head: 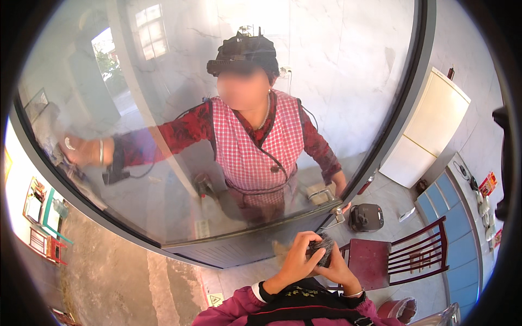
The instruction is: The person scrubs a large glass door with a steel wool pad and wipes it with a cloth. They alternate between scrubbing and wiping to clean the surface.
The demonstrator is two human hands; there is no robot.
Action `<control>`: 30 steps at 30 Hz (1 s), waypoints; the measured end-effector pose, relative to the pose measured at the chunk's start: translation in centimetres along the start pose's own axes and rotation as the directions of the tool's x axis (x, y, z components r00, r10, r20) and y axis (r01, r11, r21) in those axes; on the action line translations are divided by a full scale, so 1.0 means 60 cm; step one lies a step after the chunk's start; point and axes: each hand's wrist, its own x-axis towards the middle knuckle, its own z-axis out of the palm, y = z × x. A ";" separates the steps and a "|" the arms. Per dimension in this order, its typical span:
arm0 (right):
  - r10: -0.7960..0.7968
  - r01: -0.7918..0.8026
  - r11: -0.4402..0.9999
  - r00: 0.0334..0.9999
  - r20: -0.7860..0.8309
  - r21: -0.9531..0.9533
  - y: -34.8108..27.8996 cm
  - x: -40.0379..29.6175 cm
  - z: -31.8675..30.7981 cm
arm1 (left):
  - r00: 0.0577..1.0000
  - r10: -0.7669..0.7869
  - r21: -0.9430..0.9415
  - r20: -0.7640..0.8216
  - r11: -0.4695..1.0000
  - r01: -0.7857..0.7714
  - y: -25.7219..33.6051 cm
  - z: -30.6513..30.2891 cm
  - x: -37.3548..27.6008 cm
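Note:
My left hand (299,259) and my right hand (337,269) meet in front of my chest, both gripping a dark grey, fuzzy wad (323,249) that looks like a scrubber or cloth. Just beyond them stands a metal-framed glass door (228,249) with a lever handle (337,216). Through its glass, a person (257,142) in a checked apron and headgear presses a crumpled cloth (61,150) to the pane near its left edge; the person's other hand is at the door's edge by the handle.
A dark red wooden chair (369,263) stands close on the right, with a black appliance (366,217) on the floor behind it. Farther right are a white refrigerator (426,126) and blue cabinets (456,228). A lined red bin (397,310) is at lower right.

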 end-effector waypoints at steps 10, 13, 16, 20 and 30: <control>0.128 -0.107 0.965 0.989 -0.073 0.238 -0.048 0.049 -0.012 | 0.996 -0.086 -0.158 -0.002 0.984 0.084 0.017 -0.041 0.026; 0.061 -0.010 0.949 0.986 -0.152 0.315 -0.020 0.040 -0.026 | 0.998 -0.062 -0.010 -0.008 0.998 0.062 -0.023 -0.039 0.014; -0.007 0.043 0.947 0.994 -0.112 0.319 -0.020 0.039 -0.032 | 0.987 -0.096 0.084 0.126 0.993 0.086 -0.038 -0.032 -0.002; -0.046 0.037 0.941 0.999 0.020 0.336 -0.045 0.052 -0.012 | 0.967 -0.075 -0.043 0.244 0.995 0.088 -0.051 -0.028 -0.023; -0.160 0.177 0.983 0.953 -0.256 0.044 -0.081 0.108 -0.033 | 0.786 -0.466 -0.517 -0.407 0.827 0.223 -0.005 -0.248 -0.098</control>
